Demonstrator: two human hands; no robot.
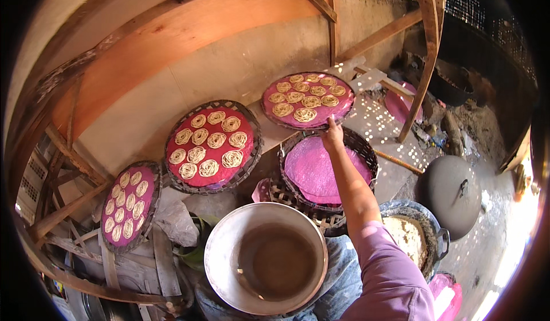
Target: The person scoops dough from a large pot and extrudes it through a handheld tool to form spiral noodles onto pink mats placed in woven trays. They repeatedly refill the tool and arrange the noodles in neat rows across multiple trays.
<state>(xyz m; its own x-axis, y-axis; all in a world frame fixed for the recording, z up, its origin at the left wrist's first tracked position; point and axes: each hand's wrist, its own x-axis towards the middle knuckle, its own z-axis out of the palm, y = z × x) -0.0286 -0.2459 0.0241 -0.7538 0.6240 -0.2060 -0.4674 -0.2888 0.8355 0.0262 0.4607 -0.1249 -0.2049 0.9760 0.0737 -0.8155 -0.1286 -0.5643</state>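
Note:
My right hand [332, 135] reaches forward and is closed on the near rim of a round woven tray [331, 111], thumb on top. The tray is lined with pink cloth and bears several pale coiled noodle nests [305, 115]. Just below that hand is a stack of dark woven trays [289, 192], the top one covered with bare pink-purple cloth [323, 169]. Close to my body stands a large metal pot [215, 255] with brownish, murky contents at its bottom. My left hand is out of view.
Two more cloth-lined trays, one red [220, 175] and one magenta [150, 198], hold noodle nests at the left. On the right are a basin [438, 229] of pale crumbly dough and a dark round lid [452, 195]. A wooden post [424, 63] slants beyond the far tray.

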